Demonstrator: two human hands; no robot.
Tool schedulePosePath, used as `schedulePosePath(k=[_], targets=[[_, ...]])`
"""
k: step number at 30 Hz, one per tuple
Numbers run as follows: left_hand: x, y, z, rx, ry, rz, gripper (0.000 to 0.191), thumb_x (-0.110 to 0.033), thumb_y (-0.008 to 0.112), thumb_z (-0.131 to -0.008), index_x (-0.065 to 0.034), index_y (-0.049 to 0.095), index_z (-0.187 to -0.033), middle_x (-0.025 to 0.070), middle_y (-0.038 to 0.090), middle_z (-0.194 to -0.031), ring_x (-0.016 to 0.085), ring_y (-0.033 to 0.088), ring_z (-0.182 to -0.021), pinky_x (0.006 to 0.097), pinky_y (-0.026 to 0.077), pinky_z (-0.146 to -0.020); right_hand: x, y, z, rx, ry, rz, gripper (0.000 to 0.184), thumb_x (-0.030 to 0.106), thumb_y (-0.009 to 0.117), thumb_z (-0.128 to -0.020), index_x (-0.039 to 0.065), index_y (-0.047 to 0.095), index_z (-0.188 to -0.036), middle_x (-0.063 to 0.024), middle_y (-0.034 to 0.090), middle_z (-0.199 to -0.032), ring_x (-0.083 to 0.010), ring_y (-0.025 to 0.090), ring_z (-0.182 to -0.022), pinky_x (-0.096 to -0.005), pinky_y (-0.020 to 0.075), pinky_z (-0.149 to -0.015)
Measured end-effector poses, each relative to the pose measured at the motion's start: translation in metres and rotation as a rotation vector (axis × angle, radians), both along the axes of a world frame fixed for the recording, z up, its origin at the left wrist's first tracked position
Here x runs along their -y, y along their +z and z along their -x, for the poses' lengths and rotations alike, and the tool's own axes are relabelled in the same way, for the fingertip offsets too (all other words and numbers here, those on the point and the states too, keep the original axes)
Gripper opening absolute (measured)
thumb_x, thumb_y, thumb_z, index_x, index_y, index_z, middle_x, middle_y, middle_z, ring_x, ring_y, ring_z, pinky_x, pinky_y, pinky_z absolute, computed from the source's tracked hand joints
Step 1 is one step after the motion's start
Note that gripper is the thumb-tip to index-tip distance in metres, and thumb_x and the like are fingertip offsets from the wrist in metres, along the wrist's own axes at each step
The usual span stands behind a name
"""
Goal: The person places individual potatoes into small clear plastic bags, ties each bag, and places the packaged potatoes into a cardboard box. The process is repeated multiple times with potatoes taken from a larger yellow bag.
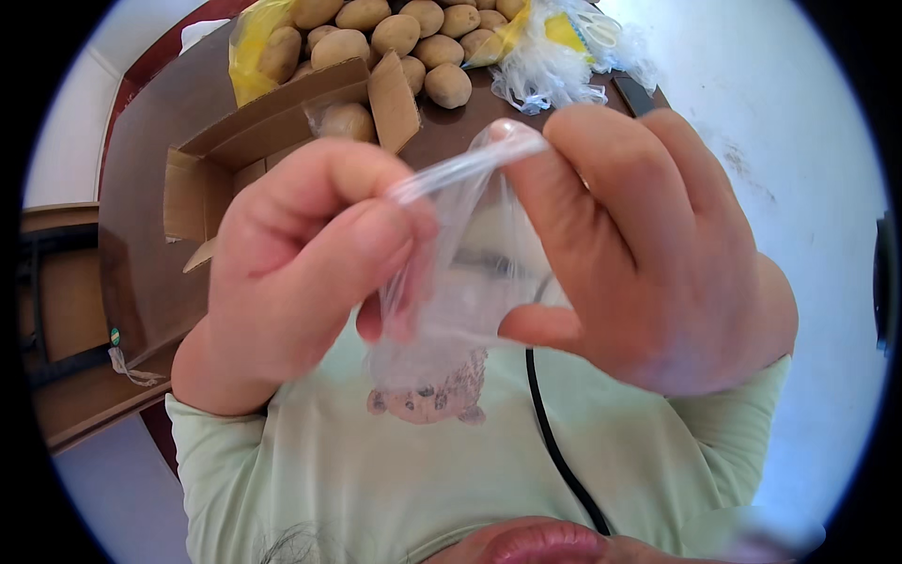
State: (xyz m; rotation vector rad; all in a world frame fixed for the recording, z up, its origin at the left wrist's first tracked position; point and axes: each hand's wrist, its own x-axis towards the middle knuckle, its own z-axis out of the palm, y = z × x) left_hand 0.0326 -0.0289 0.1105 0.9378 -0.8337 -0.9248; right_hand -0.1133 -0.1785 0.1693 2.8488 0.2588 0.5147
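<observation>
Close in front of my chest, a thin clear plastic bag is stretched between both hands. My left hand pinches its gathered edge between thumb and fingers. At the other end of the taut edge, my right hand has its index fingertip against the plastic, with its thumb held apart lower down. The bag hangs below the edge and looks empty. Beyond my left hand stands an open cardboard box, holding a potato in clear plastic. My left hand hides part of the box.
Many potatoes lie on an opened yellow plastic bag at the table's far side. A heap of clear plastic bags sits right of them, near a dark flat object. The brown table has a curved left edge. A black cable crosses my shirt.
</observation>
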Motion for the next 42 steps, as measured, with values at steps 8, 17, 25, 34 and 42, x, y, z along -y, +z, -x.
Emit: schedulePosePath(k=[8, 17, 25, 34, 42], targets=[[0.004, -0.010, 0.003, 0.100, 0.202, 0.081, 0.012, -0.012, 0.044, -0.096, -0.0009, 0.047, -0.094, 0.0089, 0.056, -0.071, 0.013, 0.052, -0.053, 0.0236, 0.045, -0.048, 0.015, -0.007, -0.014, 0.000, 0.013, 0.121, 0.092, 0.021, 0.072, -0.025, -0.004, 0.057, -0.113, -0.0085, 0.048, -0.106, -0.0223, 0.048, -0.075, -0.0316, 0.0433, -0.061], [0.065, -0.038, -0.009, -0.026, -0.010, -0.321, 0.016, -0.019, 0.056, -0.092, -0.0030, 0.059, -0.097, 0.0042, 0.062, -0.086, 0.007, 0.056, -0.069, 0.0186, 0.046, -0.054, 0.059, -0.052, -0.008, -0.092, -0.118, 0.352, 0.050, 0.017, 0.068, -0.056, -0.002, 0.058, -0.101, -0.0053, 0.046, -0.093, -0.0192, 0.045, -0.080, -0.0296, 0.0357, -0.062], [0.071, -0.076, -0.005, -0.584, -0.093, -0.191, 0.012, -0.018, 0.051, -0.094, -0.0060, 0.051, -0.094, 0.0024, 0.058, -0.085, 0.010, 0.058, -0.075, 0.0255, 0.050, -0.062, 0.072, -0.098, -0.017, -0.012, -0.025, 0.204, 0.044, 0.018, 0.067, -0.065, -0.001, 0.059, -0.104, -0.0049, 0.048, -0.093, -0.0179, 0.047, -0.080, -0.0294, 0.0375, -0.063], [0.071, -0.078, -0.004, -0.621, -0.002, -0.206, 0.011, -0.018, 0.049, -0.095, -0.0074, 0.051, -0.091, 0.0008, 0.056, -0.076, 0.010, 0.058, -0.072, 0.0256, 0.052, -0.063, 0.151, -0.101, -0.058, -0.192, 0.121, -1.513, 0.038, 0.023, 0.068, -0.077, 0.002, 0.061, -0.108, -0.0079, 0.055, -0.113, -0.0201, 0.054, -0.098, -0.0361, 0.0432, -0.087], [0.075, -0.079, 0.000, -0.570, -0.033, -0.227, 0.012, -0.018, 0.049, -0.096, -0.0082, 0.051, -0.090, 0.0005, 0.055, -0.076, 0.011, 0.058, -0.072, 0.0274, 0.053, -0.066, 0.147, -0.156, -0.171, -0.264, -0.465, -0.502, 0.053, 0.043, 0.066, -0.075, -0.001, 0.060, -0.104, -0.0193, 0.064, -0.101, -0.0316, 0.061, -0.095, -0.0384, 0.0484, -0.079]])
